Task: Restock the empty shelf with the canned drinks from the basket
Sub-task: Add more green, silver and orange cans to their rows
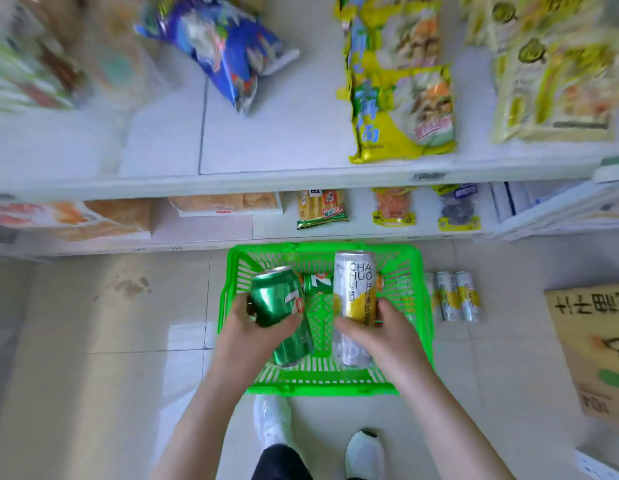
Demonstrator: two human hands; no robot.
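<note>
Green can [277,299] held in the left hand's [259,336] curled fingers and tall white-and-yellow can [353,289] clasped by the right hand [381,332] both hover over the basket [322,386], long axes toward 12 o'clock, where the bare shelf [273,133] lies, seemingly nearer the left.

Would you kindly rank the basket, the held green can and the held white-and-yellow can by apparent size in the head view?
1. Basket, clearly largest.
2. White-and-yellow can in the right hand.
3. Green can in the left hand, shorter.
Both cans sit nearer the camera than the basket, so they look enlarged.
</note>
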